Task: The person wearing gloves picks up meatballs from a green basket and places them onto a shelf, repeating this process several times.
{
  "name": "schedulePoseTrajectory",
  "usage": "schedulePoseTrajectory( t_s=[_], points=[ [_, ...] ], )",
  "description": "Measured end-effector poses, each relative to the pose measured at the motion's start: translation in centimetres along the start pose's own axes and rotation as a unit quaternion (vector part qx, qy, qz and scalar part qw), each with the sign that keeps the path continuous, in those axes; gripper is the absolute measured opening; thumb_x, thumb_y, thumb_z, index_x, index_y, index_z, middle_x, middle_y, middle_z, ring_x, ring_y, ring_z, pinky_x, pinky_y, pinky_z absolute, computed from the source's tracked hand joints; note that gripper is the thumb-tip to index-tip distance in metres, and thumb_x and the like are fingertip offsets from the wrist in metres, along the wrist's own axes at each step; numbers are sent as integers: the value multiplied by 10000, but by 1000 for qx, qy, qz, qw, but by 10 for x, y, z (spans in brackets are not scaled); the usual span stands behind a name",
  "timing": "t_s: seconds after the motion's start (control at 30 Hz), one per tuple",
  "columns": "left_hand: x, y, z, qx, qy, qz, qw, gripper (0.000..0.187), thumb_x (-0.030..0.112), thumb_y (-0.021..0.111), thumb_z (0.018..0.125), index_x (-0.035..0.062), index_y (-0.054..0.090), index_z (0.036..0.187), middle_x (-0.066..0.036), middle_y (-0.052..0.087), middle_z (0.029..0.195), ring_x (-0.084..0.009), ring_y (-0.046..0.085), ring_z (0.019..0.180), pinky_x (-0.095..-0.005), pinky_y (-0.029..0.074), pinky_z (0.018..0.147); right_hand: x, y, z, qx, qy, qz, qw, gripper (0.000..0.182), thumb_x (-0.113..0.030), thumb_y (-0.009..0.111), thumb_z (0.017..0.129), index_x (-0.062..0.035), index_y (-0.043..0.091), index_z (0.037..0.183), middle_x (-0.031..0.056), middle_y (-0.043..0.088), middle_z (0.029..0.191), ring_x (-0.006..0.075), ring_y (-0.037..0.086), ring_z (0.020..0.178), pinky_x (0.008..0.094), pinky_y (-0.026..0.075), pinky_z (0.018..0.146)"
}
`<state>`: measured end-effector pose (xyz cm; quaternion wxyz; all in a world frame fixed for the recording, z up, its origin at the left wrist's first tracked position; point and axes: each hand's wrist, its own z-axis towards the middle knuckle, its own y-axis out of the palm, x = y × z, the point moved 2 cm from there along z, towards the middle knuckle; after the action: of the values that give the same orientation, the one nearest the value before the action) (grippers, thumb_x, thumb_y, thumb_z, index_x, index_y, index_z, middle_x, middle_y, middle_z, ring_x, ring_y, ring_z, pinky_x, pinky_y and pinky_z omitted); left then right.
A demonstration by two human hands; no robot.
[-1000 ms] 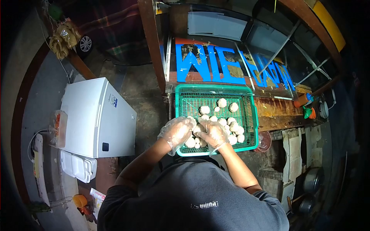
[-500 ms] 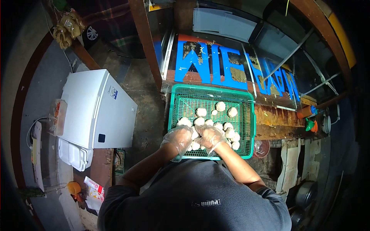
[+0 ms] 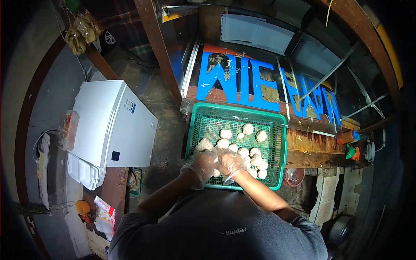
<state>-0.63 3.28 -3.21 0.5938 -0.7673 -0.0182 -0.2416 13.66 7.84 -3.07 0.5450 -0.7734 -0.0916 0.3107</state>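
- Basket [image 3: 277,151]: green mesh tray, resting on the ledge of a glass stall case, straight in front of the person I am watching through; close enough that both hands work in it without stretching.
- Dough balls [image 3: 251,152]: pale lumps, bunched in the basket's near half, a few loose ones farther back; the mesh keeps them off the rusty ledge.
- Left hand [image 3: 201,165]: in a clear plastic glove, at the basket's near-left corner, fingers curled down onto the balls. I cannot tell whether it pinches one or only presses on the pile.
- Right hand [image 3: 231,163]: gloved likewise, touching the left, cupped over balls at the near edge. Grip hidden under the glove; I judge the two hands work one lump between them.
- Gloves: worn, I take it, to keep bare skin off the food.
- Freezer [image 3: 113,125]: white chest, lid shut, left of the basket and apart from it.
- Food boxes [image 3: 84,172]: white, stacked just beside the freezer's near end.
- Blue lettering [image 3: 260,86]: on the case glass, beyond the basket.
- Funnel [image 3: 349,151]: green, on the ledge well to the right.
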Motion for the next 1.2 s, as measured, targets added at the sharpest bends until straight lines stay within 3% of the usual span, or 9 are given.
schedulePoseTrajectory(
  t_s=[0.1, 0.2, 0.3, 0.63, 0.7, 0.93, 1.03, 1.1, 1.2],
  points=[
    [-7, 8, -3, 26, 30, -65, 997, 417, 337, 569, 916, 60, 575, 1227, -216, 588, 1107, -374, 596, 1043, -468, 485, 874, -1, 1, 3, -24, 21, -22, 999, 549, -341, 683, 780, -39, 550, 1220, 211, 677, 1022, 370, 667, 961, 476, 535, 796],
    [-7, 15, 0, 20, -74, -184, 980, 465, 282, 589, 911, 104, 517, 1335, -201, 554, 1130, -399, 594, 1010, -465, 479, 894, 4, 9, 8, -80, 55, -24, 995, 551, -337, 679, 778, -30, 550, 1217, 220, 674, 1040, 371, 673, 953, 472, 538, 798],
    [-13, 21, 2, 14, -59, -195, 979, 555, 209, 616, 892, 148, 450, 1418, -193, 520, 1145, -411, 574, 1024, -469, 478, 902, 5, 9, 8, -72, 55, -28, 996, 553, -357, 685, 773, -31, 553, 1201, 223, 679, 1025, 378, 678, 931, 474, 539, 794],
    [-13, 12, -5, 116, 44, -232, 965, 573, 139, 669, 841, 82, 491, 1383, -222, 524, 1219, -409, 555, 1115, -450, 477, 943, 11, -6, 2, -86, 79, 18, 993, 779, -543, 757, 701, -77, 544, 1287, 211, 685, 1085, 369, 672, 997, 462, 542, 825],
    [-10, 7, -6, 126, 49, -247, 960, 563, 133, 680, 833, 61, 507, 1364, -224, 523, 1235, -404, 558, 1122, -442, 476, 954, 12, -9, -6, 34, 29, 77, 996, 827, -531, 771, 685, -97, 516, 1341, 198, 673, 1129, 370, 660, 1029, 457, 539, 837],
    [-7, -13, -7, 120, 64, -361, 923, 528, 66, 694, 854, -15, 516, 1345, -207, 516, 1301, -297, 598, 1143, -366, 488, 977, -2, -32, -29, 84, 97, 133, 983, 896, -467, 830, 630, -127, 482, 1383, 167, 638, 1218, 366, 636, 1080, 439, 525, 877],
    [-9, -12, -4, 67, 24, -529, 846, 495, 38, 650, 904, -56, 484, 1361, -182, 511, 1342, -234, 586, 1175, -350, 478, 1008, -10, -40, -40, 130, 88, 206, 966, 882, -435, 835, 631, -123, 485, 1379, 166, 631, 1228, 358, 631, 1091, 428, 520, 894],
    [-9, -14, -1, 36, 98, -666, 738, 495, 19, 620, 930, -79, 448, 1384, -162, 504, 1375, -208, 553, 1221, -346, 461, 1038, -14, -39, -44, 139, 91, 259, 952, 871, -418, 835, 637, -119, 488, 1377, 166, 624, 1237, 351, 625, 1106, 421, 514, 912],
    [-14, -22, -4, 2, 108, -685, 720, 516, 46, 618, 938, -60, 429, 1406, -146, 516, 1374, -208, 525, 1252, -356, 428, 1068, -20, -36, -48, 159, 91, 255, 949, 860, -380, 835, 651, -99, 483, 1384, 161, 618, 1243, 335, 609, 1136, 410, 500, 941]
  ],
)
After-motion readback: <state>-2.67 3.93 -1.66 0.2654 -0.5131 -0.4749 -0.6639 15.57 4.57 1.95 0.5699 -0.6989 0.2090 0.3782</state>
